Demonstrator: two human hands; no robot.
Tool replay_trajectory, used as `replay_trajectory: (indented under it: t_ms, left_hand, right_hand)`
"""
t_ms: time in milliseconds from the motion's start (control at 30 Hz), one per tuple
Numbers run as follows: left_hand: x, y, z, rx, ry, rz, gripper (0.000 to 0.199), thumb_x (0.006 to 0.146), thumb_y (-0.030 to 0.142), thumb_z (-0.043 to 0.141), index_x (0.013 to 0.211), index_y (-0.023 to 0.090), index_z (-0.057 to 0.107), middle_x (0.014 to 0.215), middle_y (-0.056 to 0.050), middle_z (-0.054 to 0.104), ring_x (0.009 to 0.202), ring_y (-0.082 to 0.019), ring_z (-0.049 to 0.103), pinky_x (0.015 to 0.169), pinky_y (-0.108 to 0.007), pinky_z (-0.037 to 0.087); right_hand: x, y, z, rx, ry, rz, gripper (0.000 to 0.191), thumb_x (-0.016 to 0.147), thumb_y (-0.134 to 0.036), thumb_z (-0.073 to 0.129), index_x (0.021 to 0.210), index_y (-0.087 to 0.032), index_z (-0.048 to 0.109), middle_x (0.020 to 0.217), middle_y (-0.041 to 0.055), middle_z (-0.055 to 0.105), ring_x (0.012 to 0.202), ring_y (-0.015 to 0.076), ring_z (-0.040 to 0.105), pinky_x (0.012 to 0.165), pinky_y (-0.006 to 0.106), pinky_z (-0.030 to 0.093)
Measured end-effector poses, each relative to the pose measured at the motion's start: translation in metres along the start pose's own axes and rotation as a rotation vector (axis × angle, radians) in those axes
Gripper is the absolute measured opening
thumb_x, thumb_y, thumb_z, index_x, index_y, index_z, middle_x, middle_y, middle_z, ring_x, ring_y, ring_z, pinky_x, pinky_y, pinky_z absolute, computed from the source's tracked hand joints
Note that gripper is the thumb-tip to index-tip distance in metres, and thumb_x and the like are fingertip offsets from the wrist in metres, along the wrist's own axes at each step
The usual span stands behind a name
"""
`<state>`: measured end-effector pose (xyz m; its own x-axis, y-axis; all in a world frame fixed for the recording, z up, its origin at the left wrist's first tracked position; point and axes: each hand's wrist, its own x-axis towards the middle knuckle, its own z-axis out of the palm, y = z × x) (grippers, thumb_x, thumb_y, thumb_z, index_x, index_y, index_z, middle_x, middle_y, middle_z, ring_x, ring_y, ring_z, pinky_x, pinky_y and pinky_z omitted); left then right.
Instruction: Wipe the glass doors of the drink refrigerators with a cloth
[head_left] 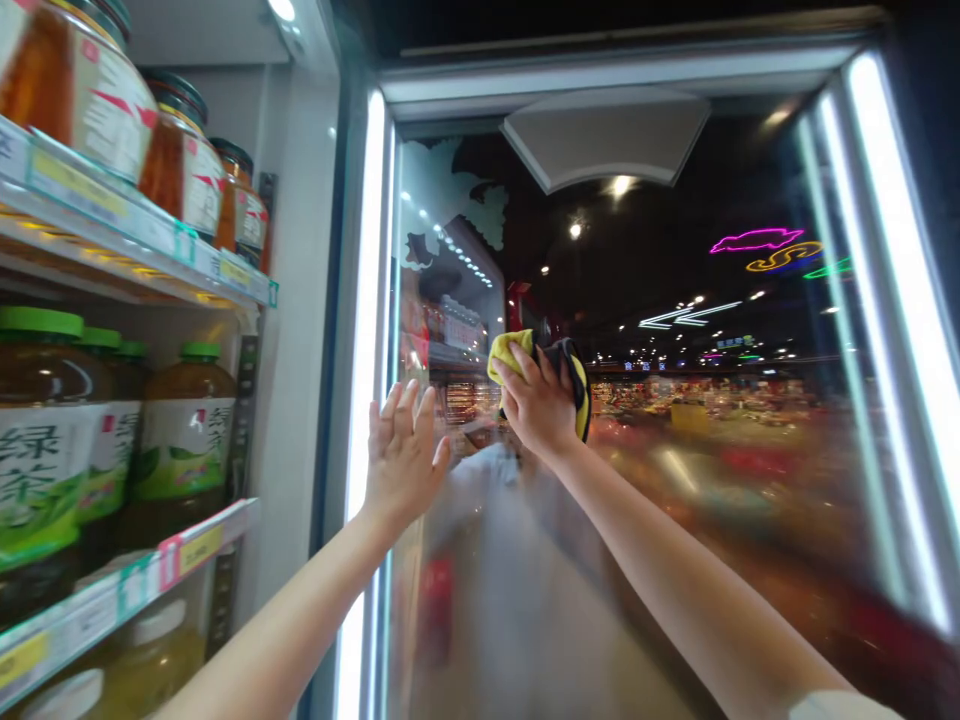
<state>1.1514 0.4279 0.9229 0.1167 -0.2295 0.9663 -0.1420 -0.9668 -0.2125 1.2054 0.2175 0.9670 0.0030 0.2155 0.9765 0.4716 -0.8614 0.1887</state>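
Note:
My right hand [541,400] presses a folded yellow and dark grey cloth [581,385] against the glass door [660,560] of a display fridge. Its fingers spread over the cloth, with the yellow part showing at the upper left and along the right edge. Lower and to the left, my left hand [406,450] is raised with its fingers stretched out and nothing in it. It is at the left side of the door, by the lit frame strip [367,300]; whether the palm touches the glass I cannot tell.
At the left, an upper shelf [135,220] bears jars of amber drink [180,160]. Green-capped tea bottles [187,420] stand on the shelf below, and more bottles sit lower down. Bright light strips [900,330] edge the door's right side. A blurred store interior shows through the glass.

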Motion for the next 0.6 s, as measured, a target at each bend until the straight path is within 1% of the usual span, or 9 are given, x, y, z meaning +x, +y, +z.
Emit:
replay_trajectory:
  t_ms: [33,100,200,267,367,433,467,533,600]
  left_hand:
    - [-0.001,0.002,0.001,0.001,0.0,0.009,0.065,0.096,0.032,0.049,0.156,0.012,0.033,0.161,-0.022,0.035,0.157,-0.034,0.018,0.127,-0.059,0.012]
    - [-0.002,0.006,0.004,0.006,-0.001,0.023,0.064,0.096,0.033,0.049,0.155,0.013,0.035,0.16,-0.022,0.038,0.156,-0.034,0.021,0.127,-0.059,0.014]
    - [0.003,0.017,0.013,-0.012,0.011,0.036,0.063,0.096,0.032,0.049,0.154,0.014,0.036,0.158,-0.021,0.041,0.154,-0.035,0.025,0.126,-0.06,0.018]
    - [0.01,0.025,0.019,-0.047,0.029,0.042,0.063,0.096,0.032,0.05,0.155,0.015,0.035,0.158,-0.02,0.041,0.154,-0.035,0.026,0.126,-0.06,0.019]
    - [0.016,0.036,0.025,-0.101,0.041,0.063,0.067,0.095,0.032,0.051,0.157,0.019,0.031,0.16,-0.018,0.039,0.155,-0.034,0.026,0.127,-0.059,0.018]
    - [0.016,0.039,0.026,-0.123,0.048,0.076,0.069,0.095,0.032,0.053,0.158,0.021,0.029,0.161,-0.017,0.038,0.155,-0.033,0.025,0.127,-0.059,0.017]
    - [0.015,0.04,0.027,-0.127,0.053,0.077,0.069,0.095,0.032,0.053,0.159,0.021,0.029,0.161,-0.016,0.038,0.155,-0.033,0.025,0.128,-0.059,0.016]
    - [0.016,0.043,0.029,-0.132,0.068,0.073,0.069,0.095,0.032,0.054,0.159,0.021,0.029,0.16,-0.017,0.039,0.154,-0.034,0.026,0.127,-0.059,0.017]
    - [0.019,0.047,0.033,-0.135,0.077,0.075,0.07,0.095,0.033,0.054,0.159,0.021,0.028,0.16,-0.017,0.039,0.154,-0.034,0.026,0.127,-0.059,0.017]
  right_hand:
    - [-0.01,0.002,-0.001,-0.016,0.018,0.025,0.044,0.101,-0.029,0.047,0.144,-0.032,0.057,0.16,0.0028,0.045,0.146,0.0328,0.04,0.123,0.061,0.022]
    - [-0.028,0.003,-0.002,-0.02,-0.009,-0.03,0.045,0.1,-0.029,0.049,0.145,-0.033,0.056,0.159,0.0029,0.047,0.146,0.0331,0.039,0.124,0.061,0.018]
    - [-0.027,0.009,-0.006,0.028,-0.126,-0.206,0.046,0.1,-0.028,0.049,0.145,-0.031,0.057,0.159,-0.0004,0.046,0.149,0.0284,0.035,0.124,0.047,0.029]
    - [-0.014,0.024,-0.013,0.037,-0.146,-0.191,0.045,0.101,-0.028,0.046,0.145,-0.03,0.057,0.161,-0.0018,0.044,0.151,0.0262,0.032,0.121,0.04,0.034]
    - [-0.007,0.049,-0.026,-0.027,-0.067,0.009,0.046,0.102,-0.029,0.044,0.146,-0.032,0.055,0.162,-0.0007,0.042,0.15,0.0297,0.033,0.124,0.05,0.026]
    - [-0.019,0.058,-0.032,-0.08,0.022,0.142,0.046,0.102,-0.03,0.043,0.146,-0.033,0.056,0.161,0.0012,0.043,0.147,0.0322,0.037,0.124,0.057,0.02]
    - [-0.028,0.06,-0.034,-0.097,0.053,0.171,0.046,0.102,-0.03,0.044,0.145,-0.033,0.056,0.16,0.0019,0.044,0.145,0.033,0.038,0.124,0.059,0.019]
    - [-0.041,0.059,-0.034,-0.108,0.051,0.123,0.046,0.101,-0.03,0.046,0.145,-0.034,0.057,0.159,0.0016,0.046,0.144,0.0332,0.04,0.124,0.06,0.017]
    - [-0.042,0.063,-0.035,-0.089,-0.022,-0.005,0.046,0.1,-0.029,0.047,0.144,-0.036,0.057,0.158,-0.001,0.048,0.145,0.0311,0.039,0.125,0.055,0.019]
